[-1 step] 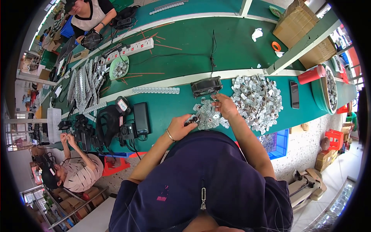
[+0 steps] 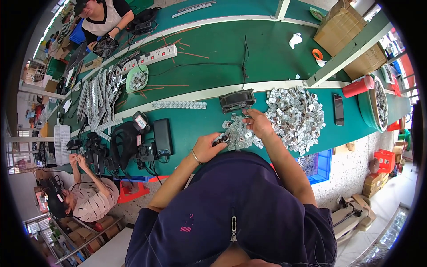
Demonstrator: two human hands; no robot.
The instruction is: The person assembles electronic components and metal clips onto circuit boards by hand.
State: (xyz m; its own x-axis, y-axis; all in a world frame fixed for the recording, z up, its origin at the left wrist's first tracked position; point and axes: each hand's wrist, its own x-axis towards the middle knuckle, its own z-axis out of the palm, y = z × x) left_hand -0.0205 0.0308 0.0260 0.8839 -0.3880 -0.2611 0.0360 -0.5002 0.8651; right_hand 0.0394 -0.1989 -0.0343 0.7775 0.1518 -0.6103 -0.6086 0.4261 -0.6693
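On the green bench, my left hand is curled around a few small dark, round-ended parts, its fingertips by a small heap of shiny clear-and-silver pieces. My right hand is above that heap's right side, thumb and forefinger pinched. Whatever lies between those fingertips is too small to name. Just beyond them stands a black square fan with a cable running back from it. A larger pile of similar silver pieces with brownish centres spreads to the right of my right hand.
A silver strip of joined pieces lies left of the fan. Further left are a black power bank, headsets and cables. A phone, a red cup and a green tub stand right. Two people work at left.
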